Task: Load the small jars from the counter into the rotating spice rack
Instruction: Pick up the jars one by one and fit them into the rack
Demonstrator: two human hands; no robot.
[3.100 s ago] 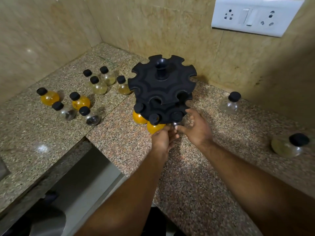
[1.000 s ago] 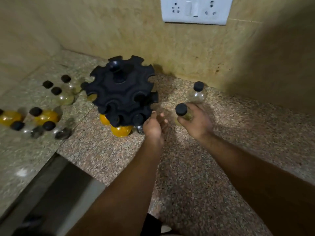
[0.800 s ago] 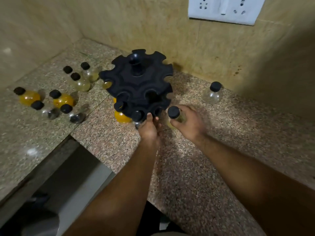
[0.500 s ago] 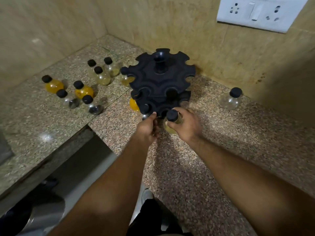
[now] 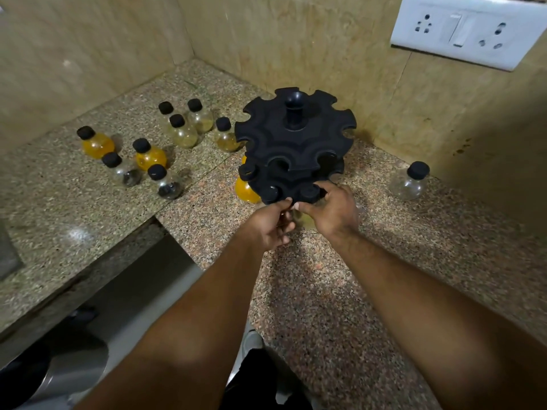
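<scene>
A: What are the hands doing?

B: The right hand (image 5: 331, 213) is closed around a pale jar (image 5: 305, 221), its black cap (image 5: 309, 193) sitting in a slot on the lower tier of the black spice rack (image 5: 296, 149). The left hand (image 5: 268, 227) is curled just beside it, fingertips at the rack's lower edge; whether it grips anything I cannot tell.

A: What is already in the rack?

B: An orange jar (image 5: 245, 189) hangs at the lower tier's left side, with another cap next to it.

A: And the rest?

B: On the granite worktop (image 5: 325, 291), eight jars (image 5: 149, 156) stand in a group left of the rack, and one clear jar (image 5: 410, 182) stands well apart on the right, near the wall.
</scene>
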